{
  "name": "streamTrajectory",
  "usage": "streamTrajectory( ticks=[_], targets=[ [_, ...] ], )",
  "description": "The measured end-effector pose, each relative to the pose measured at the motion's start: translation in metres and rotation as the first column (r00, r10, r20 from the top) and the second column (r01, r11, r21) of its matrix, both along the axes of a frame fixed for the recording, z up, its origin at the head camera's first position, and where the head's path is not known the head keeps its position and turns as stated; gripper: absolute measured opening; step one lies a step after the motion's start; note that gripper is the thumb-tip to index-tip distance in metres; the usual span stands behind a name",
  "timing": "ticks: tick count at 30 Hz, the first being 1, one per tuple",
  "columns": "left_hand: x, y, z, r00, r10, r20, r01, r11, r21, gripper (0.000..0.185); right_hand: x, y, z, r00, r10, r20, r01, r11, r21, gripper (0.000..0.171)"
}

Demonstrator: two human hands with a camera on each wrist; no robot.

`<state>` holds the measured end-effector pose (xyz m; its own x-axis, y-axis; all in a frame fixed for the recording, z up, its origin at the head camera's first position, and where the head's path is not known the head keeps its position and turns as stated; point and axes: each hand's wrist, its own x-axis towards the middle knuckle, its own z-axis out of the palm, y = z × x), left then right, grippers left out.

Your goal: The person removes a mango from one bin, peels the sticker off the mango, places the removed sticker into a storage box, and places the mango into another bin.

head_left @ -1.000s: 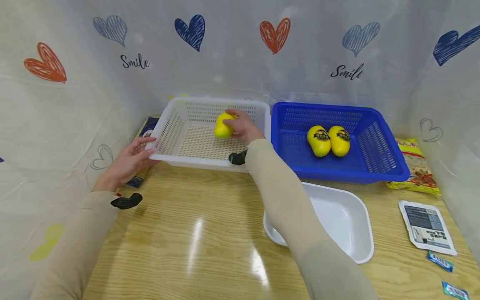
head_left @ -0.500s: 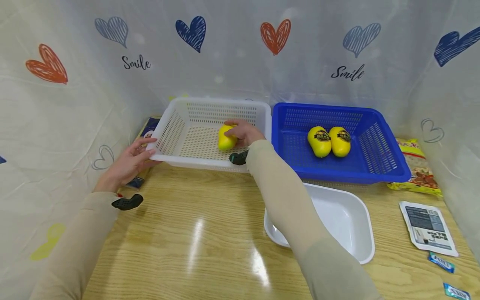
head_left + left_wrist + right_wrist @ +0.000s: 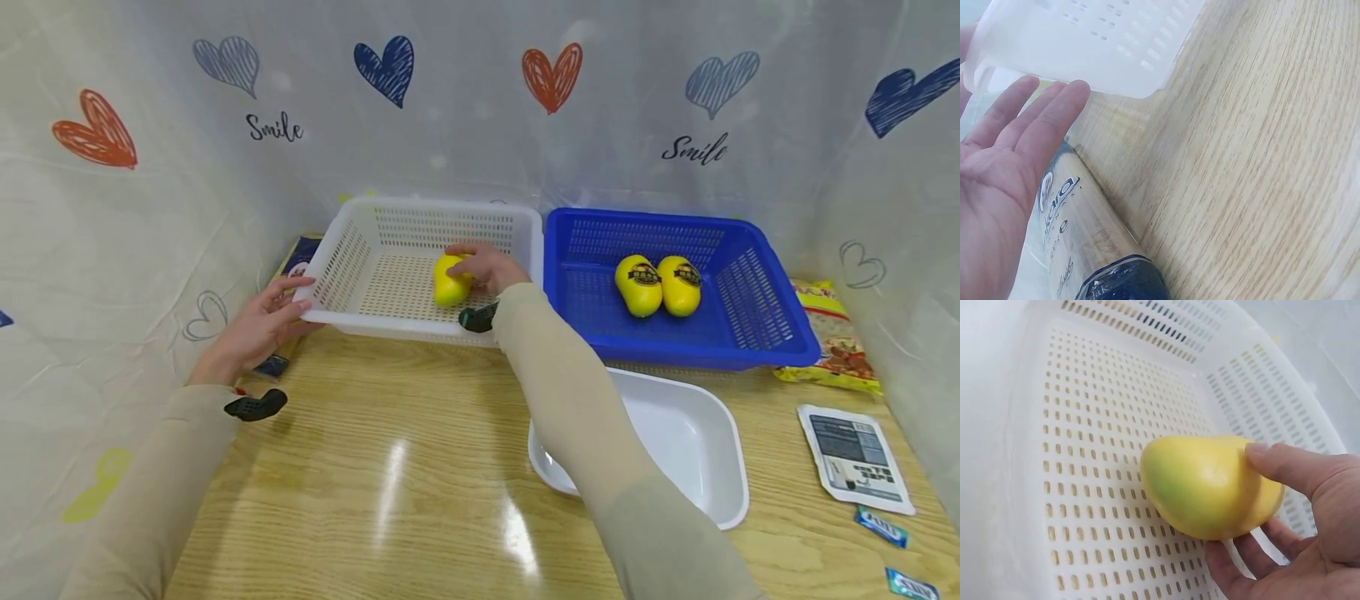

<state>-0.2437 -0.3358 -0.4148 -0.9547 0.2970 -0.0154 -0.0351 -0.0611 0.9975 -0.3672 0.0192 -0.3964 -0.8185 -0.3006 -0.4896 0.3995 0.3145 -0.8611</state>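
Observation:
A yellow mango with a green end is in the white basket. My right hand holds it, with the thumb on top and the fingers curled along its underside in the right wrist view. The mango is close over the slotted floor. My left hand holds the white basket's left rim; in the left wrist view its straight fingers reach under the rim. Two more yellow mangoes with dark labels lie side by side in the blue basket.
A white tray sits in front of the blue basket, partly behind my right forearm. A blue and tan package lies beside the white basket. At right are a yellow snack bag, a white pouch and small blue packets.
My right hand has lowered the mango toward the basket floor, nearer the front, and still holds it. The left hand stays at the rim.

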Motion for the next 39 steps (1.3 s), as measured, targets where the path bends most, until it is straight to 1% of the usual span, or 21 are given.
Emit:
streamTrajectory(
  ticks=[4, 7, 11, 14, 17, 20, 23, 27, 30, 32, 35, 37, 39],
  targets=[
    [0.0, -0.002, -0.002, 1.0, -0.018, -0.009, 0.018, 1.0, 0.013, 0.042, 0.002, 0.003, 0.008, 1.0, -0.011, -0.017, 0.011, 1.0, -0.007, 0.045],
    [0.0, -0.002, -0.002, 1.0, -0.019, -0.006, 0.019, 1.0, 0.008, 0.043, 0.002, 0.007, 0.019, 0.999, -0.005, -0.035, 0.005, 1.0, -0.004, 0.044],
    [-0.001, 0.0, -0.001, 1.0, -0.011, 0.0, 0.011, 1.0, -0.007, 0.044, 0.002, 0.018, 0.039, 0.996, 0.054, -0.074, -0.051, 0.998, 0.037, 0.044],
    [-0.002, 0.002, -0.001, 1.0, -0.001, 0.002, 0.001, 1.0, -0.003, 0.043, 0.001, 0.029, 0.058, 0.987, 0.109, -0.119, -0.1, 0.991, 0.084, 0.043],
    [-0.002, 0.004, -0.001, 1.0, 0.008, -0.001, -0.008, 1.0, 0.001, 0.041, 0.001, 0.043, 0.077, 0.971, 0.169, -0.17, -0.152, 0.982, 0.11, 0.042],
    [-0.001, 0.004, -0.001, 1.0, 0.007, -0.004, -0.007, 1.0, 0.003, 0.04, 0.004, 0.06, 0.098, 0.947, 0.234, -0.221, -0.211, 0.969, 0.125, 0.043],
    [0.0, 0.003, -0.001, 1.0, 0.001, -0.003, -0.001, 1.0, -0.001, 0.042, 0.011, 0.08, 0.116, 0.91, 0.301, -0.284, -0.263, 0.951, 0.164, 0.046],
    [0.001, 0.002, 0.0, 1.0, 0.008, 0.007, -0.008, 1.0, -0.027, 0.045, 0.029, 0.114, 0.134, 0.86, 0.353, -0.37, -0.272, 0.928, 0.253, 0.047],
    [0.001, 0.003, 0.0, 1.0, 0.019, 0.014, -0.018, 0.999, -0.043, 0.046, 0.048, 0.141, 0.142, 0.824, 0.364, -0.433, -0.241, 0.918, 0.314, 0.047],
    [0.001, 0.003, 0.0, 1.0, 0.02, 0.017, -0.019, 0.999, -0.043, 0.047, 0.063, 0.159, 0.145, 0.801, 0.362, -0.476, -0.219, 0.918, 0.331, 0.046],
    [0.001, 0.003, 0.0, 1.0, 0.017, 0.017, -0.017, 0.999, -0.042, 0.047, 0.09, 0.182, 0.146, 0.773, 0.338, -0.537, -0.166, 0.924, 0.343, 0.045],
    [0.001, 0.002, 0.0, 1.0, 0.014, 0.013, -0.013, 0.999, -0.044, 0.047, 0.109, 0.197, 0.144, 0.77, 0.304, -0.561, -0.114, 0.931, 0.348, 0.046],
    [0.001, 0.002, 0.0, 1.0, 0.01, 0.005, -0.009, 0.999, -0.037, 0.047, 0.128, 0.21, 0.139, 0.776, 0.26, -0.574, -0.049, 0.933, 0.357, 0.048]
  ],
)
